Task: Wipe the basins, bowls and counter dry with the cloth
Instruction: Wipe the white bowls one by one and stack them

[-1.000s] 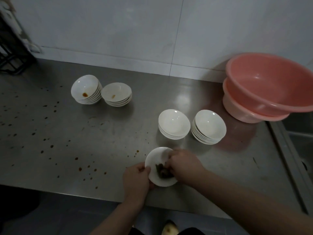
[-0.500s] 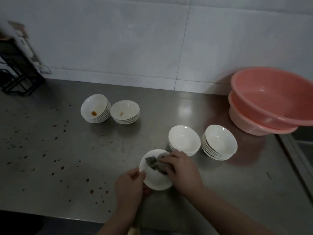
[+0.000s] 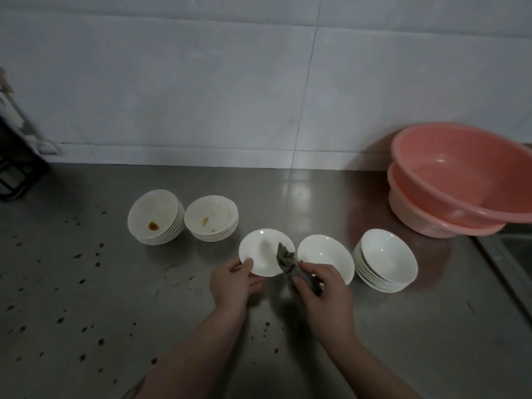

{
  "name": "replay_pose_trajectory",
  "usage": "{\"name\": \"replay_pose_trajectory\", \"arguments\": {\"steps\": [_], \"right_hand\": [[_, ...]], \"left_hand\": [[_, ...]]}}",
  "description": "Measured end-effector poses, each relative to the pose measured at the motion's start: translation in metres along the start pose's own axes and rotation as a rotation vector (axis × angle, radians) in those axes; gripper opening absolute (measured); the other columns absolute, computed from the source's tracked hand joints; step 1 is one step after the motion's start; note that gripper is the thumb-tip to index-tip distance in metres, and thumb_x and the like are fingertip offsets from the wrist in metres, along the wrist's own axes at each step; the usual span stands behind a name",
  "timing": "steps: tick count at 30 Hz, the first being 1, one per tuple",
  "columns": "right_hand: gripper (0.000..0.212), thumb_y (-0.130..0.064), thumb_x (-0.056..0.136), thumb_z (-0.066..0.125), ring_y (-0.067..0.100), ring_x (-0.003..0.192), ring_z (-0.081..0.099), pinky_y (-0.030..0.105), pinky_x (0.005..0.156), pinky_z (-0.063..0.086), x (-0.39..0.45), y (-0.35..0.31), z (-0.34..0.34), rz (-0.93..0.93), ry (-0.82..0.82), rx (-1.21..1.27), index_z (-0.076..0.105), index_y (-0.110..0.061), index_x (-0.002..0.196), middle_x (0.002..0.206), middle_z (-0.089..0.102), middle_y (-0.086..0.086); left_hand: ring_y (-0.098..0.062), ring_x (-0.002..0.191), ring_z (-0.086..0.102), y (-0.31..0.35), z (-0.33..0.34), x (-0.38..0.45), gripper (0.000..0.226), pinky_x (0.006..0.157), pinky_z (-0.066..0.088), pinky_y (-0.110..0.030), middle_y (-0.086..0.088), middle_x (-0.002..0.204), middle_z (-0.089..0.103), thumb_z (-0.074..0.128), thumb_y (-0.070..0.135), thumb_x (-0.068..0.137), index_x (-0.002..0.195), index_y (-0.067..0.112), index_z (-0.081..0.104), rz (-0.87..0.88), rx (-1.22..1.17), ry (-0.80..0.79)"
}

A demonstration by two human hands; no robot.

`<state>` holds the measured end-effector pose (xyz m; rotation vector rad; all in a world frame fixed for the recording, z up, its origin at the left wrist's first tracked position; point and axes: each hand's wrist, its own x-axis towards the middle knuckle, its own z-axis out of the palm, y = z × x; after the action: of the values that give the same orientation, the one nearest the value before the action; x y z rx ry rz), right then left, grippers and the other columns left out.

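Observation:
My left hand (image 3: 231, 283) grips the near rim of a single white bowl (image 3: 263, 250), tilted up toward me over the steel counter (image 3: 417, 326). My right hand (image 3: 322, 289) is closed on a crumpled grey cloth (image 3: 285, 259), whose top end lies against the bowl's right rim. Right of it are two stacks of clean white bowls (image 3: 325, 256) (image 3: 387, 259). Two stacks of stained white bowls (image 3: 155, 216) (image 3: 211, 217) stand behind to the left. Two nested pink basins (image 3: 460, 180) sit at the far right.
Brown droplets (image 3: 83, 282) speckle the counter's left half and the patch in front of my arms. A black wire rack (image 3: 17, 168) stands at the far left against the tiled wall. A sink edge (image 3: 506, 257) runs along the right.
The bowl has come up and away from me, now level with the clean stacks. The cloth has slid out of the bowl's middle to its right rim. The camera tilted up.

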<state>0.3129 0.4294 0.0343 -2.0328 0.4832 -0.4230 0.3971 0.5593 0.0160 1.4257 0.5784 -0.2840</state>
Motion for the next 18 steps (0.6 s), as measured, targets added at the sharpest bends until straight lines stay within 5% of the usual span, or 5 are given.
{"name": "replay_pose_trajectory", "arguments": {"steps": [9, 15, 18], "right_hand": [[0.024, -0.016, 0.080, 0.073, -0.011, 0.094, 0.053, 0.000, 0.076, 0.036, 0.013, -0.013, 0.038, -0.010, -0.047, -0.033, 0.069, -0.032, 0.097, 0.095, 0.062, -0.014], [0.025, -0.016, 0.079, 0.076, -0.008, 0.094, 0.055, 0.006, 0.075, 0.039, 0.016, -0.018, 0.053, -0.017, -0.055, -0.007, 0.069, -0.034, 0.093, 0.094, 0.062, -0.016], [0.023, -0.017, 0.079, 0.075, -0.009, 0.096, 0.055, 0.004, 0.076, 0.039, 0.018, -0.021, 0.059, -0.016, -0.062, -0.003, 0.070, -0.033, 0.094, 0.095, 0.062, -0.016]], "left_hand": [[-0.031, 0.076, 0.068, -0.005, 0.004, 0.019, 0.015, 0.056, 0.058, -0.030, -0.019, 0.095, 0.069, 0.058, 0.012, 0.093, 0.104, 0.003, 0.063, -0.029, 0.059, -0.179], [-0.024, 0.055, 0.063, 0.030, -0.035, 0.058, 0.021, 0.058, 0.055, -0.040, -0.008, 0.075, 0.066, 0.070, 0.028, 0.084, 0.090, 0.013, 0.056, 0.065, -0.051, 0.262], [-0.015, 0.045, 0.059, 0.050, -0.042, 0.079, 0.030, 0.061, 0.057, -0.040, -0.004, 0.064, 0.062, 0.076, 0.031, 0.079, 0.086, 0.009, 0.056, 0.046, -0.139, 0.316]]}}
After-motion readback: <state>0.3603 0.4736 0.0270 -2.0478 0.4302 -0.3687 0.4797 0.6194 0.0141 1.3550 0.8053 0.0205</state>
